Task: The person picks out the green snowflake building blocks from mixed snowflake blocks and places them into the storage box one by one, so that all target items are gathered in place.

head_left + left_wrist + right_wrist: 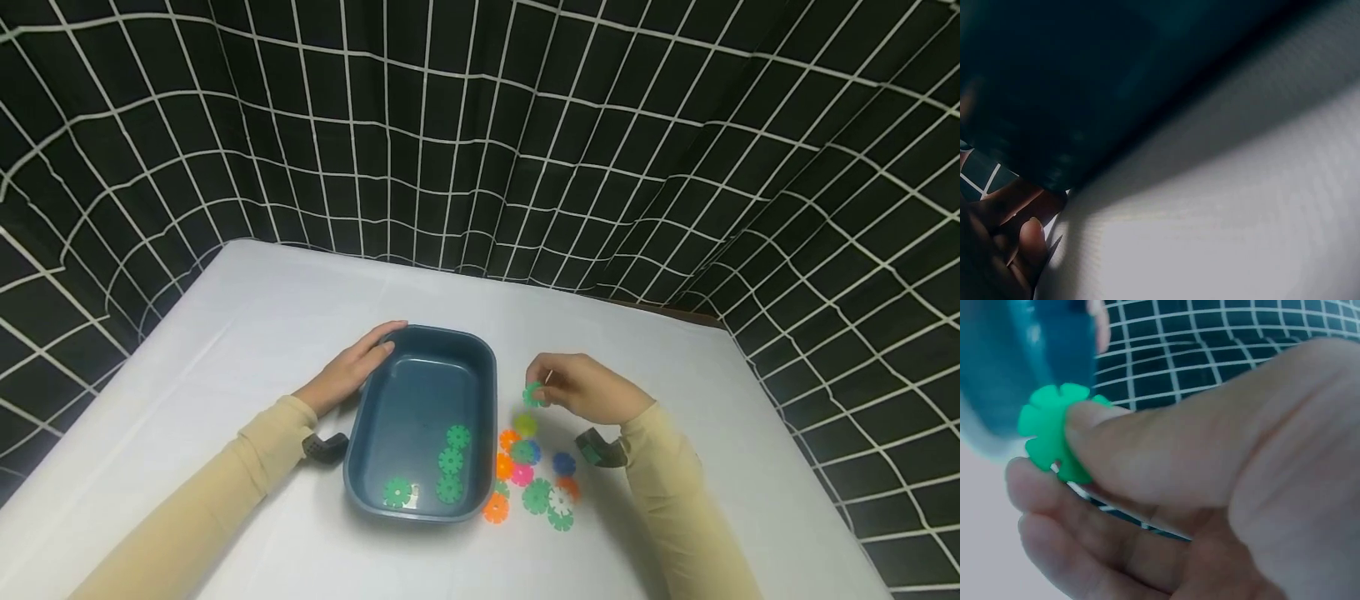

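at the left, the left hand (347,375) held the far left corner of the blue tub (420,392), thumb over the rim, fingers along the outside (how firmly they pressed could not be told, the left wrist view being dim). uneven pressure at this one corner might have tipped or skidded the tub on the white cloth (262,333). within the tub, toward its near end, lay four loose green discs (451,460), three in a close row along the right and one apart to the left; a jolt would probably have slid them about. just right of the tub, mixed discs (522,474) lay on the cloth, several overlapping; a sideways shove of the tub could have scattered them. farther right, well apart from its partner, the right hand (592,390) pinched a held green disc (1047,428) between thumb and finger, beyond the tub's right wall. much of this thin piece stood free of the grip, so a slack pinch or a knock on the rim could have dropped it outside. at the right wrist, a dark device (600,447) risked brushing the nearest discs if lowered.
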`<state>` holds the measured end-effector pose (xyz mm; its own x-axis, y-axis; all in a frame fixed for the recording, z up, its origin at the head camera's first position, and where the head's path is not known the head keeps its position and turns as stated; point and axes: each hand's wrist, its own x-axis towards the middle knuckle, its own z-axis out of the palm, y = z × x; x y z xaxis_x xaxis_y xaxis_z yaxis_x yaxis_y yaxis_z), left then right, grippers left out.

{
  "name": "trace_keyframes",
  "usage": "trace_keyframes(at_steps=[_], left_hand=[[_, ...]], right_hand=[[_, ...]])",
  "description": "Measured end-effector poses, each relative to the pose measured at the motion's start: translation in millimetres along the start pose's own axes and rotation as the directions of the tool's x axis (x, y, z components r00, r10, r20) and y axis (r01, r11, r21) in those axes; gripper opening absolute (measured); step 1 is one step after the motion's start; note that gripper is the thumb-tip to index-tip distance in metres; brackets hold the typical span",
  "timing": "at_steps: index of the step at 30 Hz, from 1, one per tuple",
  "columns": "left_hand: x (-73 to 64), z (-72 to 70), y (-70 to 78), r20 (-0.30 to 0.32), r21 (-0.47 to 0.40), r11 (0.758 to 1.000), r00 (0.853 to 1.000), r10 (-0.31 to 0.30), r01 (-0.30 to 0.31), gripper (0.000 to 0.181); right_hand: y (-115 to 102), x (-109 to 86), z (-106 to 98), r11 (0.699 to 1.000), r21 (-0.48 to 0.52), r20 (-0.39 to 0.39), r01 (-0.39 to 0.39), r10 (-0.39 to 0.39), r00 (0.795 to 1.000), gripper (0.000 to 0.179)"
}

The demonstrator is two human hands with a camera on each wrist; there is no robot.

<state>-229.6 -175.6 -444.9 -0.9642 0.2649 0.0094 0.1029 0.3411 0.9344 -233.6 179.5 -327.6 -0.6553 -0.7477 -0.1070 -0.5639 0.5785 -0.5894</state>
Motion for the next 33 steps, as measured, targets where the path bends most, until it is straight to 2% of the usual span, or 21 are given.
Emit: trace_keyframes(at_steps=[6, 11, 16, 21, 25, 28, 33], left_hand=[[-0.2, 2.3, 1.6, 0.002, 0.000, 1.000, 1.000, -0.006, 0.006, 0.046], [-0.4, 3.4, 1.8, 0.008, -0.005, 1.000, 1.000, -0.007, 0.007, 0.045], [-0.6, 2.2, 2.1, 0.001, 0.011, 1.000, 1.000, -0.011, 0.011, 0.044], [-1.1, 0.4, 2.1, 0.004, 0.010, 1.000, 1.000, -0.013, 0.012, 0.042], [-1.1, 0.3, 1.8, 0.011, -0.002, 1.000, 1.000, -0.010, 0.010, 0.042], [-1.2, 0.2, 1.8, 0.009, -0.002, 1.000, 1.000, -0.007, 0.007, 0.042], [-0.9, -0.3, 1.3, 0.005, 0.005, 1.000, 1.000, 0.000, 0.000, 0.043]], right_hand=[[-20, 23.1, -14, 0.999, -0.015, -0.015, 0.031, -0.032, 0.999, 0.024], [-31, 47.5, -13, 1.000, 0.007, 0.018, 0.025, -0.026, 1.000, 0.018], [-40, 72.7, -1, 1.000, -0.012, 0.153, 0.000, 0.002, 0.988, 0.014], [-44, 94.1, 19, 0.992, -0.106, 0.238, 0.074, -0.047, 0.970, 0.022], [-44, 104.6, 34, 0.981, -0.161, 0.305, 0.106, -0.052, 0.951, 0.018], [-42, 108.1, 42, 0.976, -0.190, 0.338, 0.108, -0.038, 0.940, 0.014], [-41, 110.0, 49, 0.954, -0.278, 0.349, 0.108, -0.005, 0.937, 0.013]])
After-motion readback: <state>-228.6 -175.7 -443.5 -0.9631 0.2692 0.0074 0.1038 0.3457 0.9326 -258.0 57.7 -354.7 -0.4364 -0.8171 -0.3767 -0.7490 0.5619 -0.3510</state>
